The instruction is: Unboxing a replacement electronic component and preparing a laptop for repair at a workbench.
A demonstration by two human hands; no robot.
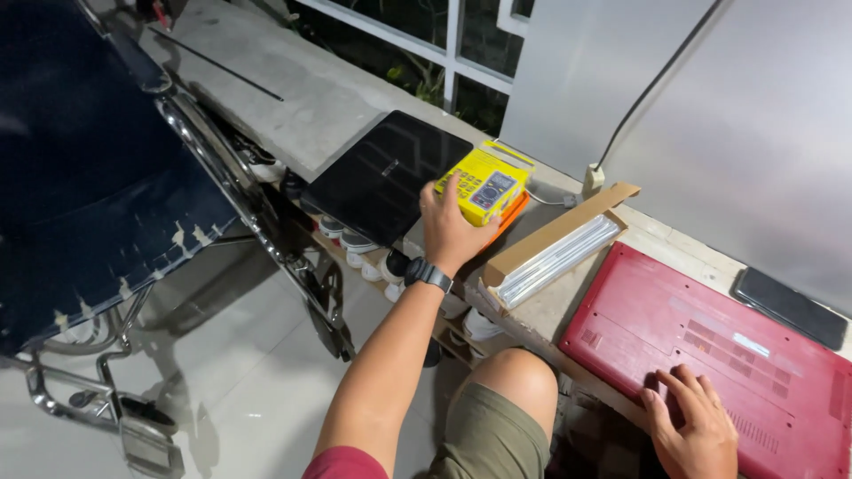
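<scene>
Right hand lies flat and spread on the upturned red laptop — left hand grips a yellow boxed meter on the concrete ledge, beside a black laptop.

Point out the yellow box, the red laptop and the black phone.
yellow box (484,184): head view, on its printed top face.
red laptop (710,346): head view, middle of its upturned underside.
black phone (790,308): head view, centre of its screen.

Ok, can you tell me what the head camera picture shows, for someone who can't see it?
A seated person's left hand grips a yellow boxed multimeter on a concrete ledge, while the right hand rests on an upside-down red laptop. Between them lies an open cardboard box of pale tubes; a black laptop, a phone and a wheelchair are nearby.
</scene>
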